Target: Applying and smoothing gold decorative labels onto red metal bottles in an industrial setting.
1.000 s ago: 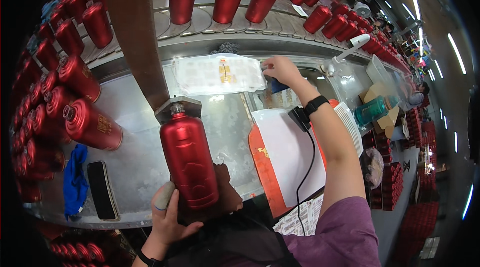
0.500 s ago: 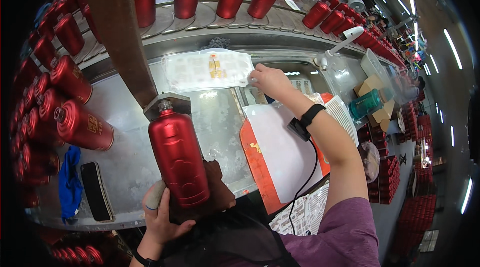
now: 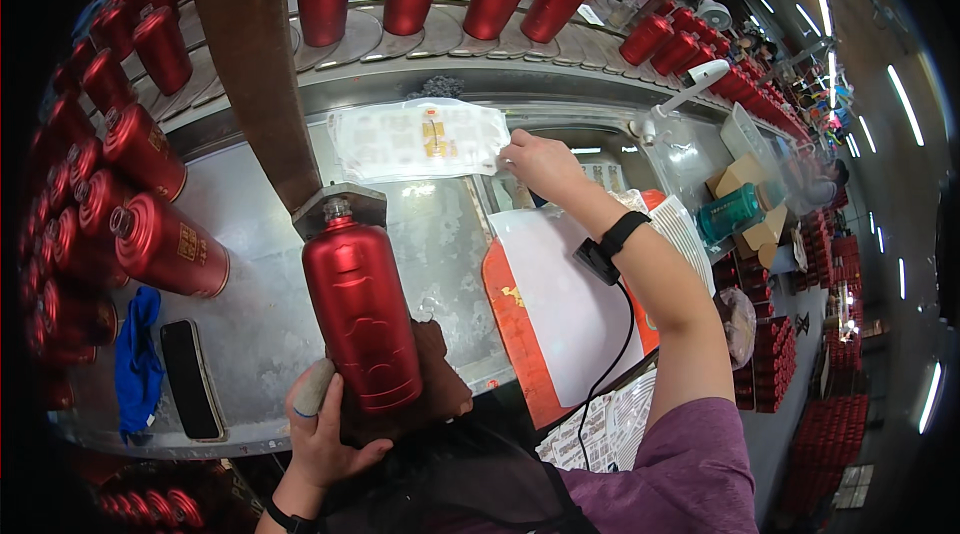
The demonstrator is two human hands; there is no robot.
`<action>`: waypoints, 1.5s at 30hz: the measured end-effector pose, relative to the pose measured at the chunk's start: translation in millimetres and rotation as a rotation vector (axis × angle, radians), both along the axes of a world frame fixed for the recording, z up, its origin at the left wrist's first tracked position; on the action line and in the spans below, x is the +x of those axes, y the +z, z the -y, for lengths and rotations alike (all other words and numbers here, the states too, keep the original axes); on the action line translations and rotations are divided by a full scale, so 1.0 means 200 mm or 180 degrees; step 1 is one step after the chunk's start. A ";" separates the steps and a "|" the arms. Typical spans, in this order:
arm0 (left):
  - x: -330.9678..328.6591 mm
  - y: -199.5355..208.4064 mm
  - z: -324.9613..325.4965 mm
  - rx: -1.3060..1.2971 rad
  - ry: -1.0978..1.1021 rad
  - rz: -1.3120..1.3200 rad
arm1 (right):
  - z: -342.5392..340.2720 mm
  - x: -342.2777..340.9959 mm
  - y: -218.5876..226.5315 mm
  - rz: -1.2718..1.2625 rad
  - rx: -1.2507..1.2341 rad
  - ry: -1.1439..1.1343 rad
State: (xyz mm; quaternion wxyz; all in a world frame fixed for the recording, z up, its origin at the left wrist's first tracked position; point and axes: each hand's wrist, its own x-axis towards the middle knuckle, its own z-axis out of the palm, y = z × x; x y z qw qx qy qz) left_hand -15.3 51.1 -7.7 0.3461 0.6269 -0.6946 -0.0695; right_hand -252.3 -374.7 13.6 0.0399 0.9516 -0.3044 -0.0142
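while the left hand (image 3: 325, 434) is placed at the lower left side of the red bottle (image 3: 362, 309), the right hand (image 3: 540, 169) is stretched out to the right edge of the white sheet (image 3: 400, 146). the left hand is wide, thumb spread well apart from the fingers; one finger wears a grey cot (image 3: 314, 387). whether that finger touches the bottle or stops just beside it cannot be told. the right hand is narrow, fingertips drawn together at the sheet's edge; whether they pinch it cannot be told.

the bottle lies in front of the person, base toward the body, neck at the metal bracket (image 3: 370, 206) at the foot of the brown post (image 3: 250, 64). a brown pad (image 3: 443, 374) shows under its lower part. the sheet lies flat on the metal table (image 3: 265, 334), beyond the bottle, and bears a small gold and red print.

to the right of the bottle, white paper (image 3: 565, 304) covers part of an orange board (image 3: 522, 354). a black cable (image 3: 612, 364) runs down from a device (image 3: 597, 259) at the right wrist. on the left, a phone (image 3: 193, 379) lies beside a blue cloth (image 3: 140, 359), with further bottles (image 3: 172, 244) grouped behind them. across the far side, a conveyor (image 3: 430, 49) carries upright red bottles.
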 end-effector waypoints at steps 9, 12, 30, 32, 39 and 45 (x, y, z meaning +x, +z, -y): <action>0.00 0.00 0.01 -0.0018 -0.0012 -0.0001 | 0.02 0.01 0.00 -0.0191 -0.0153 0.0078; 0.00 0.01 0.01 -0.0039 -0.0023 -0.0007 | 0.02 0.01 0.00 -0.0096 -0.0068 0.0087; 0.00 0.01 0.01 -0.0017 -0.0021 -0.0044 | -0.02 0.01 -0.04 0.0026 -0.0320 0.0383; 0.00 0.02 0.02 -0.0022 -0.0025 -0.0036 | -0.01 0.01 -0.06 0.0056 -0.0340 0.0372; 0.01 -0.01 0.00 0.0000 -0.0086 -0.0050 | -0.01 0.02 -0.05 0.0215 -0.0460 0.0130; 0.00 0.01 0.01 -0.0062 -0.0008 -0.0075 | 0.04 0.10 0.02 0.0913 -0.0887 0.0234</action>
